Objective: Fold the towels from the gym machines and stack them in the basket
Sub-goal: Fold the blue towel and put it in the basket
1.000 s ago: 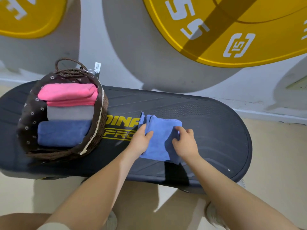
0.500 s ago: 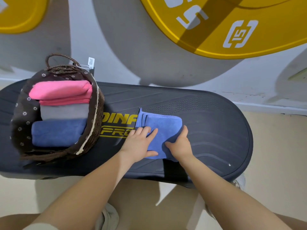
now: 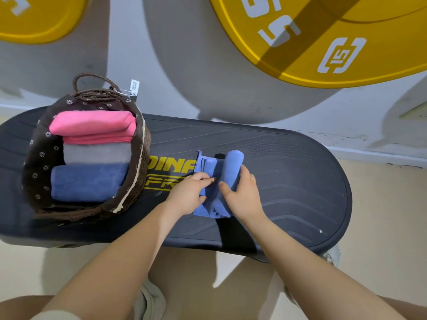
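Blue towel (image 3: 209, 166) btwn both hands, L hand (image 3: 188, 195) pinching, R hand (image 3: 242, 195) gripping raised fold

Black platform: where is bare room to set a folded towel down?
Bare deck lies right of the light blue towel out to the black platform's rounded end, and behind it toward the wall. Crowded: the basket fills the left end, with both hands mid-deck.

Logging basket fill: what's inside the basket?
The basket holds three folded towels side by side: pink towel, grey towel, dark blue towel. Anything beneath them is covered.
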Tool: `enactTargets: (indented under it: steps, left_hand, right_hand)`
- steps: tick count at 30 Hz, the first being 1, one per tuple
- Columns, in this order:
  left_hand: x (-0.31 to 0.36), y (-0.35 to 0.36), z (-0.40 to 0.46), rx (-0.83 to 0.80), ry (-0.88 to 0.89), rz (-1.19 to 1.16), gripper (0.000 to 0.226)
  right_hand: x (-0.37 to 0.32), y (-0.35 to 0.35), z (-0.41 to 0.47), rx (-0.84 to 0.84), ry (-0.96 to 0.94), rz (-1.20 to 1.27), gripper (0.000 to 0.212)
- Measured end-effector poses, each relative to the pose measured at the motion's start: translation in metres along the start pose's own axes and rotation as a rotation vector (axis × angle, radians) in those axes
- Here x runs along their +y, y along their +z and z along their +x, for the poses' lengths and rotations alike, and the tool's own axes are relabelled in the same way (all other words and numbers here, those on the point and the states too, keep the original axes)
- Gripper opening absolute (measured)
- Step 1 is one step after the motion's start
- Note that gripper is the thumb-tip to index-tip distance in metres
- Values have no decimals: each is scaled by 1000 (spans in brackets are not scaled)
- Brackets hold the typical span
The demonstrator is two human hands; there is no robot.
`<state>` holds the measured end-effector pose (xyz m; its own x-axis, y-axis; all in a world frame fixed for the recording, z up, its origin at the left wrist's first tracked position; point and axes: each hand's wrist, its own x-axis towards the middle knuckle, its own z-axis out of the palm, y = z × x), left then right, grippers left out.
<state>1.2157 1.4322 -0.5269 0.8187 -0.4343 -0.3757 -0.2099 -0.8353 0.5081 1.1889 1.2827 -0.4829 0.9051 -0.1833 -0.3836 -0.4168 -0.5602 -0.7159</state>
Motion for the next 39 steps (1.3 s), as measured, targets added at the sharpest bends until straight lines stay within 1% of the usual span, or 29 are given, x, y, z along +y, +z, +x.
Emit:
enactTargets:
  steps: [1, 2, 3, 6, 7, 8, 9, 11, 12, 13, 14, 15, 16, 18, 20, 23, 26, 29, 31, 33, 34, 36, 37, 38, 39]
  left_hand:
    - [-2, -1, 2, -15, 4, -37, 49]
    - [-5, -2, 3, -4, 1, -122, 40]
    - [-6, -4, 1, 11, -31, -283, 30]
    - [-5, -14, -6, -10, -233, -979, 29]
    - [-7, -15, -7, 13, -305, -1087, 26]
    - [-8, -17, -7, 37, -365, -1125, 24]
    - [-9, -18, -5, 69, -384, -1059, 25]
    - [-10, -16, -2, 139, -388, -816, 32]
    - [-8, -15, 0, 156, -393, -741, 39]
    - [-4, -14, 2, 172, -405, -715, 46]
    - [-2, -11, 4, 188, -422, -738, 50]
    - [2, -12, 5, 209, -429, -775, 47]
    - [2, -9, 8, 226, -445, -812, 42]
    - [2, -8, 14, 226, -482, -824, 42]
    - [2, -6, 20, 204, -540, -836, 45]
    - [9, -10, 27, 158, -608, -926, 41]
    - [13, -13, 32, 112, -680, -1028, 51]
    - [18, -15, 37, 56, -693, -965, 55]
    - [22, -17, 36, 65, -691, -916, 47]
    - [26, -19, 31, 101, -671, -958, 39]
    - [29, -21, 25, 117, -653, -1026, 36]
    - [38, -27, 9, 134, -571, -1225, 32]
    - [41, -31, 1, 118, -506, -1328, 30]
    - [43, -36, -7, 93, -423, -1417, 30]
    - [45, -41, -14, 68, -345, -1495, 31]
  right_hand:
    - [-5, 3, -1, -16, -26, -25, 52]
    - [-11, 6, -2, -43, -47, -68, 49]
    - [-16, 11, -3, -80, -62, -125, 47]
    - [-25, 28, -6, -177, -108, -266, 42]
    - [-27, 33, -6, -198, -120, -290, 38]
    - [-28, 37, -6, -218, -129, -304, 34]
    - [-28, 41, -4, -242, -140, -314, 35]
    - [-26, 43, 0, -292, -174, -335, 44]
    - [-23, 41, 3, -293, -193, -335, 46]
    - [-20, 38, 6, -273, -206, -319, 45]
    - [-17, 33, 10, -244, -219, -294, 43]
    - [-13, 28, 13, -226, -226, -269, 41]
    - [-10, 24, 14, -225, -231, -255, 40]
    - [-3, 18, 17, -259, -258, -288, 40]
    - [2, 17, 19, -300, -310, -370, 40]
    - [7, 15, 17, -335, -344, -508, 41]
    - [13, 9, 14, -371, -353, -550, 42]
    - [20, 5, 11, -403, -360, -558, 42]
    - [24, 2, 10, -423, -363, -503, 41]
    - [25, -3, 7, -417, -384, -402, 36]
    - [25, -6, 4, -371, -391, -319, 32]
    - [22, -13, -5, -184, -379, -106, 25]
    - [18, -17, -10, -92, -346, -6, 30]
    - [13, -21, -16, -42, -310, 84, 39]
    - [8, -25, -20, -37, -285, 160, 50]
